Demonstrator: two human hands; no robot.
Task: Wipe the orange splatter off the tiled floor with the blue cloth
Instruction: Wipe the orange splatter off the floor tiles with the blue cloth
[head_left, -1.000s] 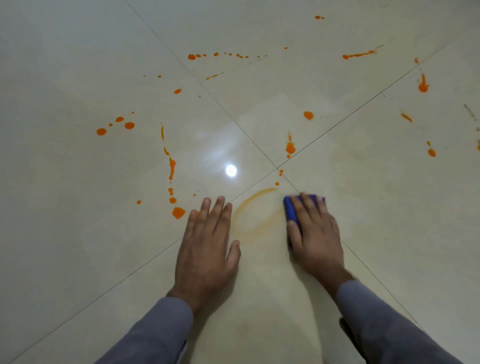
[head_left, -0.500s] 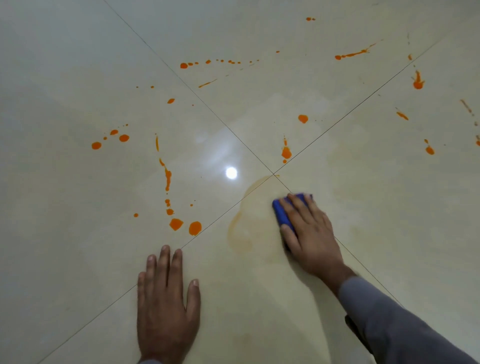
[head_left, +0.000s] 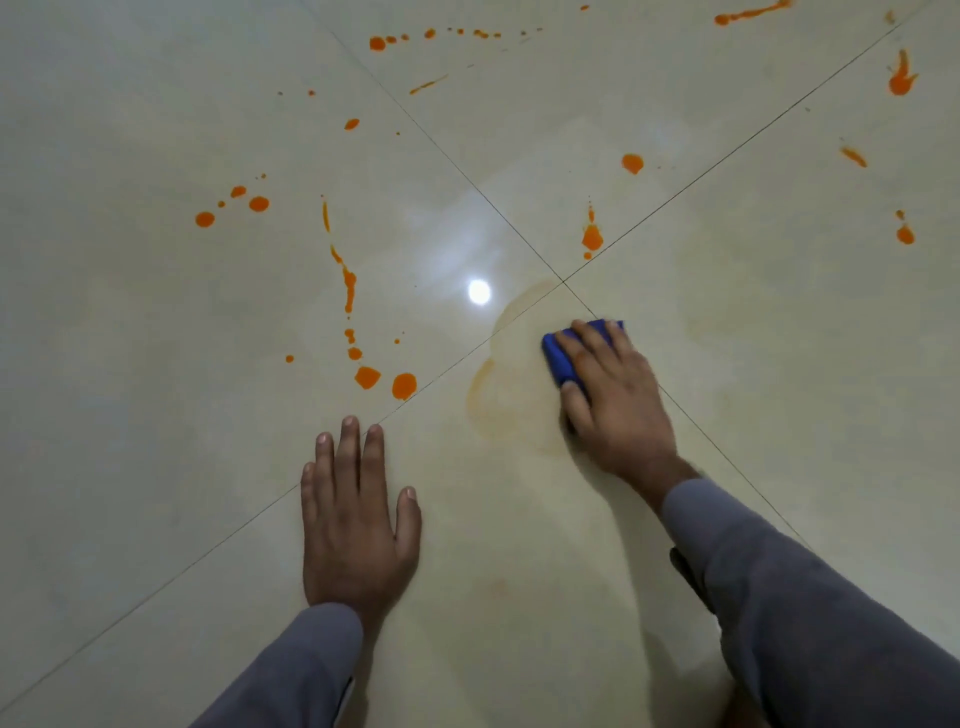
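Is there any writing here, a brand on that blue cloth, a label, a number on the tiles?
None: no word, number or sign shows on the blue cloth, the tiled floor, or the grey sleeves. The right hand covers most of the cloth, so anything beneath it is hidden.

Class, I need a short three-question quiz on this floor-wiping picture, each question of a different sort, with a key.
1. True or false: the left hand holds the blue cloth.
2. Which lies just left of the cloth? A) faint orange smear B) a bucket C) a sponge
3. Fill in: the left hand lies flat on the tiled ____.

Key: 1 false, the right hand presses it; 2 A; 3 floor.
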